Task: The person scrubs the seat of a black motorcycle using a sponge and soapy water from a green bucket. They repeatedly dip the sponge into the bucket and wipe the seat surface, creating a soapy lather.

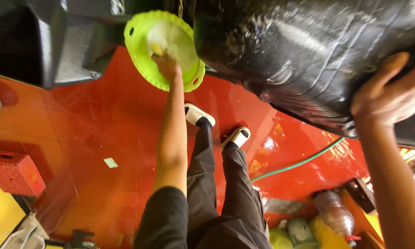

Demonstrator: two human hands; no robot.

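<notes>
Right hand (392, 92) comes closest to the lens in the head view, at the right edge. It lies flat and spread against the side of a big black tyre (299, 50), palm on the rubber and fingers curled loosely over the curve. It clamps nothing and only props the tyre. The tyre fills the top right, wet and streaked with what looks like foam, and stands above a glossy red floor (101, 120). Left hand (167, 67) reaches far out over the person's own legs and white slippers (196, 114) into a lime-green basin (140, 50) beside the tyre. Its fingers are bunched on a small yellow sponge (157, 48), though how tightly they hold it is hard to tell at this distance. The basin seems to hold pale, soapy water. A green hose (304, 161) runs across the floor under the tyre, a red crate (14, 171) sits at the left edge, and a plastic bottle (334, 212) lies among clutter at the lower right. By the look of it, the step in hand is loading the sponge while the tyre is steadied. Bringing the sponge to the tread would call for a firm hold on it, and for the right palm to bear on the slippery rubber so the tyre does not roll.
</notes>
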